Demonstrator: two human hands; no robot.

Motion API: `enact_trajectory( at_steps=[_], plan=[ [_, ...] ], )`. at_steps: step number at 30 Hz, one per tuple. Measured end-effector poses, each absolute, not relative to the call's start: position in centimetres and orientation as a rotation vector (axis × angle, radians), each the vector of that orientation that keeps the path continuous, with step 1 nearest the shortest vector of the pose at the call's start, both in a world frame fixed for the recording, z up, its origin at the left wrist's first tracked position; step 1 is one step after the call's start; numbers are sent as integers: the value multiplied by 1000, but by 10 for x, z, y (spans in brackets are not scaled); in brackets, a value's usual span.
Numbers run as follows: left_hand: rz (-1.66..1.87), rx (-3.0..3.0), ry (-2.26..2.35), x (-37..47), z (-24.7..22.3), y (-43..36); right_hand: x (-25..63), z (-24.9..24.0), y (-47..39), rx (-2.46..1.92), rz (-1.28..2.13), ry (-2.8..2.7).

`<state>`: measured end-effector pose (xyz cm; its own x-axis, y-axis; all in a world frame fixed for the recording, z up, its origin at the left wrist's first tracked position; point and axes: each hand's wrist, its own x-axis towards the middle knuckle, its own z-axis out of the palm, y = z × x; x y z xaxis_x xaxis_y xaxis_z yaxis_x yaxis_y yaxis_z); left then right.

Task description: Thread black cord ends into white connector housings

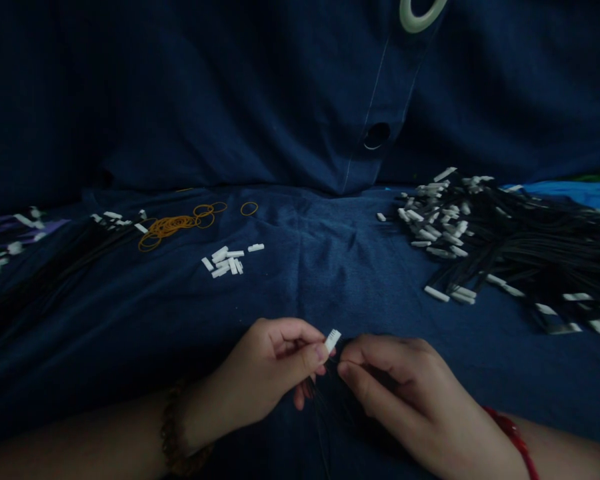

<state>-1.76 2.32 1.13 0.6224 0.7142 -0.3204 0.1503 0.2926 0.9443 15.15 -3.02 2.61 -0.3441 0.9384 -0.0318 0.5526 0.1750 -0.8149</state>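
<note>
A small white connector (333,340) is pinched between the thumb and forefinger of my left hand (280,363), its slotted end pointing up and to the right. Thin black wires (321,427) hang down below the fingers. Just right of the connector, my right hand (410,393) has thumb and forefinger pressed together near the wires; what lies between these fingertips is too small and dark to make out. The two hands are close but apart.
Loose white connectors (225,261) lie on the dark blue cloth (325,267), with orange rubber bands (173,225) behind them. Black wires with white ends pile up at the right (520,233). More wire bundles (75,247) lie at the left. Blue fabric hangs at the back.
</note>
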Motion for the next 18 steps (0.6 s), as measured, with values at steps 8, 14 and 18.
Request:
enact_trajectory(
  at_steps=[8, 14, 18],
  plan=[
    [541, 1178, 887, -21, 6, 25, 173, 37, -29, -1332, 408, -2262],
    [574, 1127, 920, -21, 7, 26, 187, 40, -28, -1086, 41, -2542],
    [601, 1098, 922, -21, 6, 27, 188, 36, -26, -1481, 451, -2447]
  ],
)
